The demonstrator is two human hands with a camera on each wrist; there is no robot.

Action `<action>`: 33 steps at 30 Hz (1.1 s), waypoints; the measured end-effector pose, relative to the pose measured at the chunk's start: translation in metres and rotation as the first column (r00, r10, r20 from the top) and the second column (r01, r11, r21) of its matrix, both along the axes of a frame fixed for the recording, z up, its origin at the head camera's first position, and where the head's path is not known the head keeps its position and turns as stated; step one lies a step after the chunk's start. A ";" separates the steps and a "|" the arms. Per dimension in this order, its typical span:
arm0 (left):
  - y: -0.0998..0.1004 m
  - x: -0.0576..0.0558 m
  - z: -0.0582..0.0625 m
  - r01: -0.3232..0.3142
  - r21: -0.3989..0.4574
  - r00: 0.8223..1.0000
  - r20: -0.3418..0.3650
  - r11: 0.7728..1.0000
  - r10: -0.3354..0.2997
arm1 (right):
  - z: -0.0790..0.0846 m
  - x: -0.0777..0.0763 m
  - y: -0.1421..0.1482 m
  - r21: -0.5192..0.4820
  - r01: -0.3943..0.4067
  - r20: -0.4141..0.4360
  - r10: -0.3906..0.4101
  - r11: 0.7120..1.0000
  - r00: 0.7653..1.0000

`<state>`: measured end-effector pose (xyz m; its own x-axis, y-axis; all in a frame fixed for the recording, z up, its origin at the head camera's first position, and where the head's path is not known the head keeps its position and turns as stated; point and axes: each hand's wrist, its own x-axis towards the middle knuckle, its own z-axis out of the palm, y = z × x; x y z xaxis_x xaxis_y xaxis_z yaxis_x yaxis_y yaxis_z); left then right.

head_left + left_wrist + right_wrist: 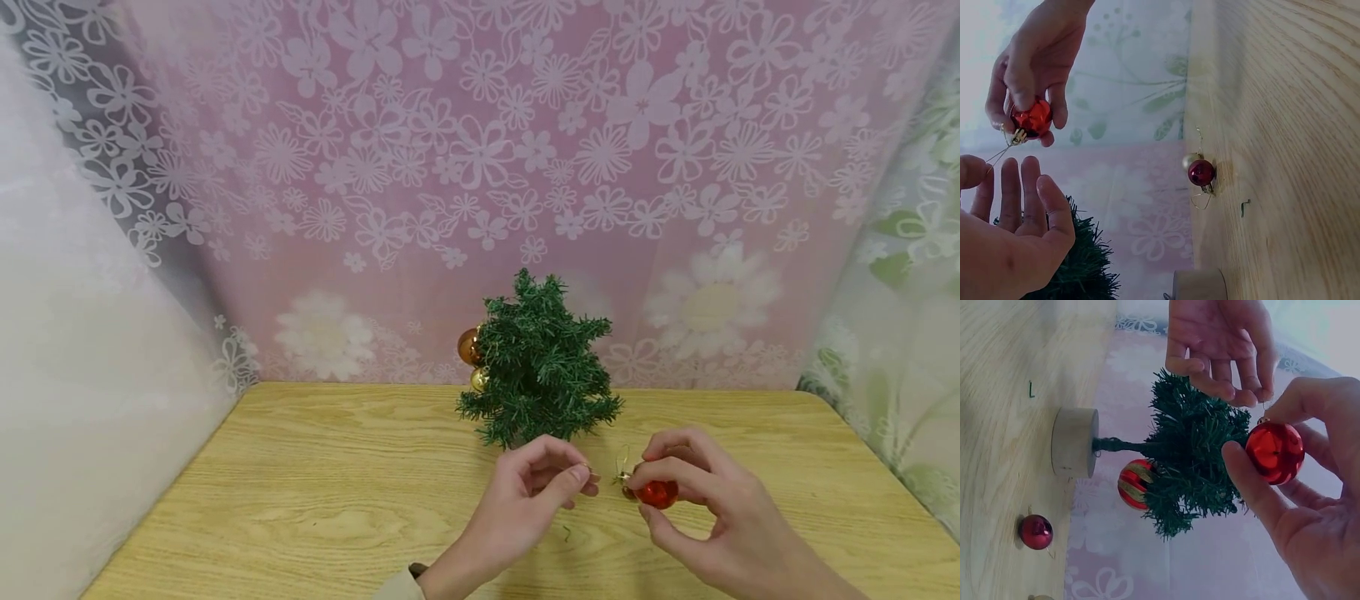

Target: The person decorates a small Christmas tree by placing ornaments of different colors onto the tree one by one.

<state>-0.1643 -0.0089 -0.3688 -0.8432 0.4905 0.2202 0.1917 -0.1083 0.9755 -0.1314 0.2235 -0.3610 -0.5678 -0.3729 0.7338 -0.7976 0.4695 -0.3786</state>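
My right hand [720,504] holds a shiny red Christmas ball [658,494] between thumb and fingers. The ball's gold cap [1019,135] points toward my left hand [525,492], whose thumb and forefinger pinch the thin hanging loop [999,155]. The left hand's other fingers are spread in the left wrist view. Just behind both hands stands a small green artificial Christmas tree [543,358]. On its left side hang an orange-brown ball [469,347] and a gold ball [479,379]. A red ball with gold stripes [1135,484] shows on the tree in the right wrist view.
A small dark red ball [1200,172] and a pale gold ball [1190,161] lie on the wooden table [322,492], partly behind my right hand in the head view. A green scrap [567,533] lies nearby. The tree has a round base [1076,442]. Flowered cloth [465,167] hangs behind.
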 end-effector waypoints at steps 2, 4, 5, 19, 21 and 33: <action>0.000 0.000 -0.001 -0.001 -0.014 1.000 -0.018 1.000 0.001 | 0.001 0.002 -0.004 -0.011 0.028 0.018 -0.027 1.000 0.999; 0.000 0.001 -0.001 -0.006 -0.024 1.000 -0.025 1.000 0.005 | 0.001 0.003 -0.007 -0.024 0.057 0.038 -0.056 0.998 0.998; 0.001 0.001 -0.002 -0.008 -0.030 1.000 -0.030 1.000 0.007 | 0.001 0.004 -0.008 -0.030 0.072 0.047 -0.071 0.997 0.996; 0.001 0.001 -0.006 -0.017 -0.085 0.994 -0.107 0.996 0.008 | 0.001 0.006 -0.019 -0.133 0.255 0.146 -0.235 0.958 0.961; 0.001 0.001 -0.006 -0.020 -0.091 0.994 -0.113 0.996 0.010 | 0.001 0.005 -0.018 -0.124 0.233 0.113 -0.220 0.965 0.969; 0.002 0.003 -0.007 -0.033 -0.104 0.990 -0.137 0.994 0.018 | -0.008 -0.004 -0.016 -0.063 0.020 -0.056 -0.024 0.998 0.998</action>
<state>-0.1609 -0.0072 -0.3756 -0.8217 0.4958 0.2810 0.3242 0.0011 0.9460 -0.1359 0.2074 -0.3695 -0.5324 -0.3134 0.7864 -0.8083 0.4640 -0.3623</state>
